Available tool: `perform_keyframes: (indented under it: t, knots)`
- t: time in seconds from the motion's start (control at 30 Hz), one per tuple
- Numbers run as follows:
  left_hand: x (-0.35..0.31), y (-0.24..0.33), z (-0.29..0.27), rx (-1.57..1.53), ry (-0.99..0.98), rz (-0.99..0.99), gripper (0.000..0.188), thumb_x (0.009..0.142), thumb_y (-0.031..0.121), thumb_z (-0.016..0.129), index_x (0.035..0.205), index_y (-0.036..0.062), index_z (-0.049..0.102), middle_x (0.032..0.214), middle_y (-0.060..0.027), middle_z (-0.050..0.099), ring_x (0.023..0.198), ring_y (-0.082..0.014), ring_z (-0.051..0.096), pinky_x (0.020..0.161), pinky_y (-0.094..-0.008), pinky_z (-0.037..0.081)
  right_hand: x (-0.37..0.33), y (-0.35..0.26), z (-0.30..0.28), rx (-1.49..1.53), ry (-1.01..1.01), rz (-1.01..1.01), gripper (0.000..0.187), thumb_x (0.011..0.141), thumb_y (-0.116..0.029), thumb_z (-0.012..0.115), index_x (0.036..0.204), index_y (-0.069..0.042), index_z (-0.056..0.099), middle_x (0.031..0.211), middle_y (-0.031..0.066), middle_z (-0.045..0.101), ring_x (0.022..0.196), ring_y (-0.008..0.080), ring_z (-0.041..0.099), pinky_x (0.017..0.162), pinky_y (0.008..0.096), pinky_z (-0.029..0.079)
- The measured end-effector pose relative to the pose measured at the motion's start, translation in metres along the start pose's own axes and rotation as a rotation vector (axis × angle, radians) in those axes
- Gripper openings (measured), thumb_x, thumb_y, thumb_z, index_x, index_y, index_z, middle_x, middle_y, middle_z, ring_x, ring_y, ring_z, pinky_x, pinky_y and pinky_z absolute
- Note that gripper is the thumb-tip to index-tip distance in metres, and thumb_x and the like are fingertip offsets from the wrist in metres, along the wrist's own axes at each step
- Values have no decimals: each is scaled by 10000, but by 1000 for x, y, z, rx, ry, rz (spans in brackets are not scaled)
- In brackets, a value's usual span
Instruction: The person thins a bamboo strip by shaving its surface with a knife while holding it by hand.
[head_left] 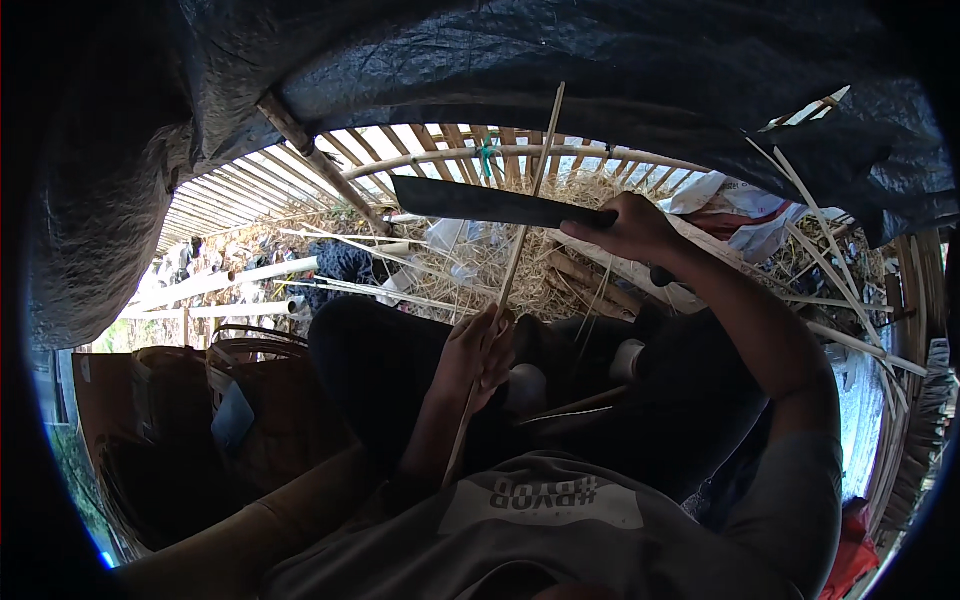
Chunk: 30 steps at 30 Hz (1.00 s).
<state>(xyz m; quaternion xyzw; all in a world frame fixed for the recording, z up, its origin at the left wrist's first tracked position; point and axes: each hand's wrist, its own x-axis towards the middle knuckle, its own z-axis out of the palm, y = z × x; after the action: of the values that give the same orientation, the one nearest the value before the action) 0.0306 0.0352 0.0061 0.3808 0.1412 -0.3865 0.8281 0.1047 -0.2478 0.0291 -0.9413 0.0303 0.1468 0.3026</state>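
My left hand is closed round a thin, pale bamboo strip, which slants up and away from my lap. My right hand grips the handle of a machete with a long, dark, broad blade. The blade points to the left and crosses the strip well above my left hand. From this view I cannot tell whether its edge touches the strip or cuts into it. The strip's lower end runs down along my left forearm toward my shirt.
Shavings and straw litter the ground ahead, with bamboo poles at the left. Woven baskets stand beside my left knee. A slatted bamboo fence closes the far side, under a dark tarp. Long strips lean at the right.
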Motion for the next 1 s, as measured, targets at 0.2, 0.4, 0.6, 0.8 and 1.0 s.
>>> perform_keyframes:
  t: [0.2, 0.4, 0.6, 0.8, 1.0]
  knots:
    - [1, -2, -4, -71, -60, -6, 272, 1059, 303, 382, 953, 83, 504, 533, 19, 363, 326, -83, 302, 282, -219, 257, 37, 12, -14, -39, 71, 158, 857, 736, -854, 549, 822, -22, 737, 692, 107, 682, 727, 241, 707, 691, 383, 543]
    - [6, -3, -3, -69, -84, -68, 322, 1070, 363, 353, 915, 118, 491, 504, 32, 356, 313, -70, 297, 303, -204, 269, 54, 29, -19, 27, -3, 273, 897, 775, -835, 528, 750, 49, 679, 610, 136, 633, 618, 242, 667, 589, 409, 491]
    - [7, -6, -12, -107, -71, -83, 328, 1071, 373, 336, 910, 129, 485, 499, 34, 348, 310, -66, 286, 292, -208, 266, 59, 33, -3, 19, 79, 96, 881, 749, -851, 543, 618, 15, 644, 550, 114, 597, 595, 229, 667, 598, 388, 519]
    - [9, -7, -2, -56, -44, -102, 333, 1070, 380, 335, 903, 132, 483, 498, 35, 346, 311, -69, 283, 291, -212, 267, 46, 18, -4, 43, 11, 94, 856, 773, -838, 531, 574, -12, 629, 500, 76, 552, 513, 204, 623, 535, 379, 482]
    - [8, -8, 5, -29, -14, -126, 324, 1067, 378, 345, 903, 135, 485, 498, 39, 347, 313, -67, 278, 292, -214, 262, 48, 26, -16, 1, 40, 165, 861, 761, -849, 530, 546, -18, 595, 480, 78, 552, 481, 210, 625, 517, 386, 496]
